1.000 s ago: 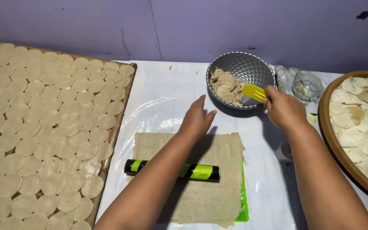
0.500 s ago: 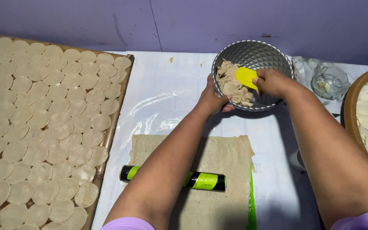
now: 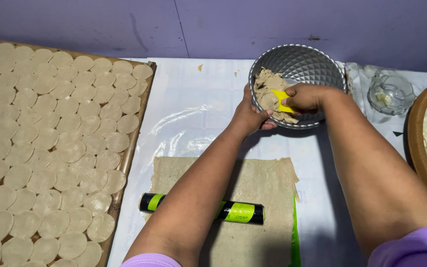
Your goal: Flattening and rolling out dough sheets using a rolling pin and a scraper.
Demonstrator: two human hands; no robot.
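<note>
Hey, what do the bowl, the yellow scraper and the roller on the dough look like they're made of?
The bowl looks like metal: grey, dull sheen, embossed diamond pattern inside. The scraper in the right hand looks like plastic: thin, flat, bright yellow. The roller is glossy black with green bands, probably plastic or wrapped; its core cannot be seen.

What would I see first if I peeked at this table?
Probably the big tray on the left, packed with rows of round dough discs. Next, the shiny metal bowl at the back, where the left hand grips the rim and the right hand holds a yellow scraper in lumpy dough.
</note>
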